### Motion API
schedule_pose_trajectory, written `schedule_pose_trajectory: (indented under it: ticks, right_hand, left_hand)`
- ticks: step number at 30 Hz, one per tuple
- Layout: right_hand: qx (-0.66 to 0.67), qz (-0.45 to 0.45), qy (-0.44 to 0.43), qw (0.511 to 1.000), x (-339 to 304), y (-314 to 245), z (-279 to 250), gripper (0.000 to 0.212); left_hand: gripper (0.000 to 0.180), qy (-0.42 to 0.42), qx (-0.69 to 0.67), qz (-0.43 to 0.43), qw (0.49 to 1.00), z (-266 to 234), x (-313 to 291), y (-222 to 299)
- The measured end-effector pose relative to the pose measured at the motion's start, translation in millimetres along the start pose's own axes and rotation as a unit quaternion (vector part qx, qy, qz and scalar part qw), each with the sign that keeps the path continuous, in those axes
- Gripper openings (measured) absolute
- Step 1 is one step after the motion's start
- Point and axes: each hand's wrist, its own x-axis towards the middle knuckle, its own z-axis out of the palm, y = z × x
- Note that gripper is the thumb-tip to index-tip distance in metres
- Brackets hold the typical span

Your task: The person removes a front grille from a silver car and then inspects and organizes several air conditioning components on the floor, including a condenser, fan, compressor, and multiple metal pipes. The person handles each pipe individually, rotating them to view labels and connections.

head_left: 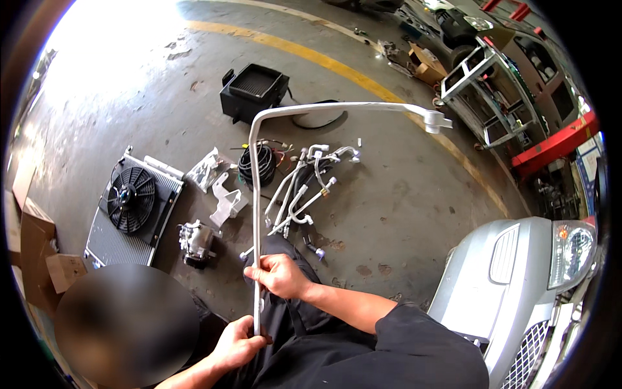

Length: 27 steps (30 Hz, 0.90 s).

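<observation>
On a garage's gray concrete floor (395, 194), an assortment of metal and black parts lies spread before a person in dark clothing, who grips a long, bent metal pipe (256, 207) with two bare hands. The left hand (234, 345) is closed around the pipe's lower end; the right hand (280, 277) is clamped on it a little higher up, thumb pressed along the tube. The pipe rises between the person and the parts, then turns sharply right, ending in a fitting (435, 121). Beyond it lie a cluster of silver tubes (285, 202), a coil of black wiring (246, 170) and a black box-shaped unit (254, 97). To the left, a radiator-like panel (97, 236) carries a round black fan (131, 200), near a metal bracket (227, 204), a clear plastic bag (205, 170) and a compressor-like part (195, 243). At right stands a silver vehicle front (473, 272) with its headlight (570, 253).
</observation>
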Motion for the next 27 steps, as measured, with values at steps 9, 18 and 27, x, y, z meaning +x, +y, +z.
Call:
schedule_pose_trajectory:
  ticks: [9, 18, 27]
  right_hand:
    - [-0.058, -0.004, -0.009, 0.998, -3, -16, -2, 0.023]
    - [0.002, -0.006, 0.050, 0.999, -2, 14, -6, 0.014]
    - [0.017, -0.011, 0.042, 0.999, -4, 18, -3, 0.021]
  left_hand:
    - [0.022, -0.012, 0.046, -0.036, 0.998, 1, 0, 9]
    - [0.029, -0.038, 0.161, 0.056, 0.985, -6, 1, 19]
    - [0.025, 0.021, 0.126, 0.076, 0.989, 3, -11, 12]
